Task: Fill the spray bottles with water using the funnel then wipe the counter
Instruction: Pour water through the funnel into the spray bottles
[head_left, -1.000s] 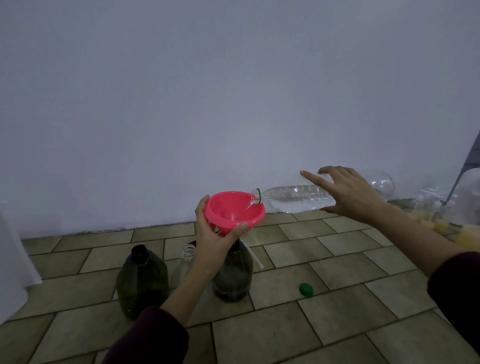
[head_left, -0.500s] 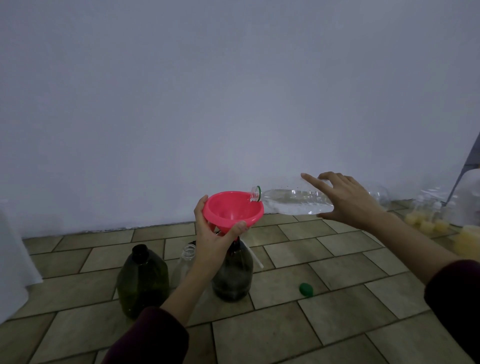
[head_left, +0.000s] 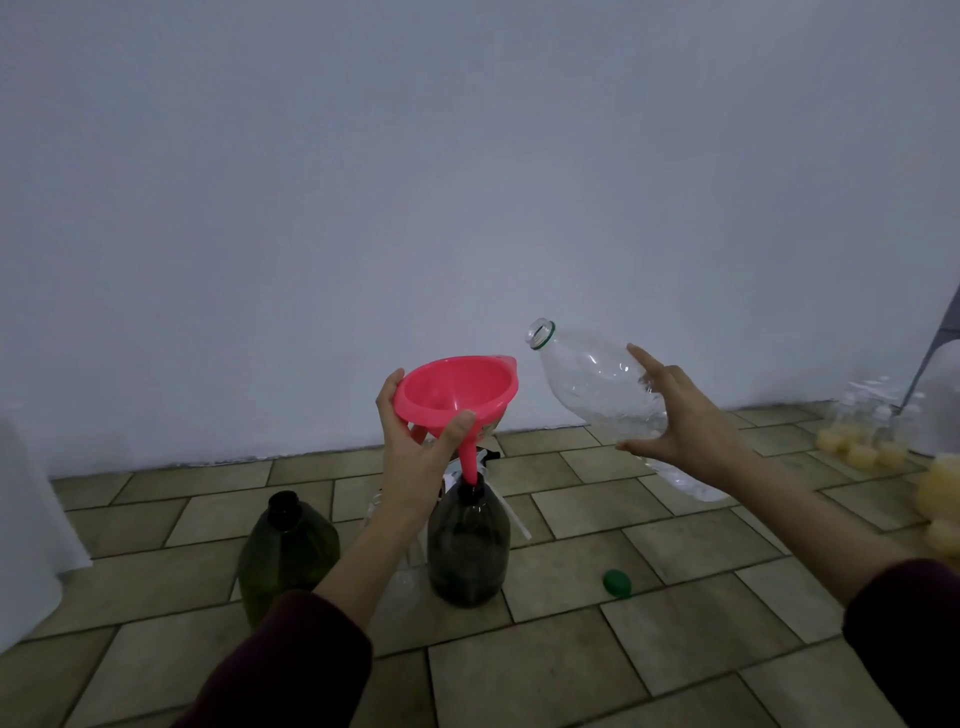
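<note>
A plain pale wall is backing a tiled counter (head_left: 675, 670) where the filling is happening. The left hand (head_left: 415, 457) is pinching the rim of the pink funnel (head_left: 457, 395), keeping its spout seated in the neck of a dark spray bottle (head_left: 467, 545) so it stays steady. The right hand (head_left: 685, 421) is gripping a clear plastic bottle (head_left: 597, 384), mouth tilting upward and clear of the funnel, probably to stop the flow. A second dark bottle (head_left: 288, 551) is waiting just left, its mouth open, and a green cap (head_left: 617, 582) is lying nearby.
</note>
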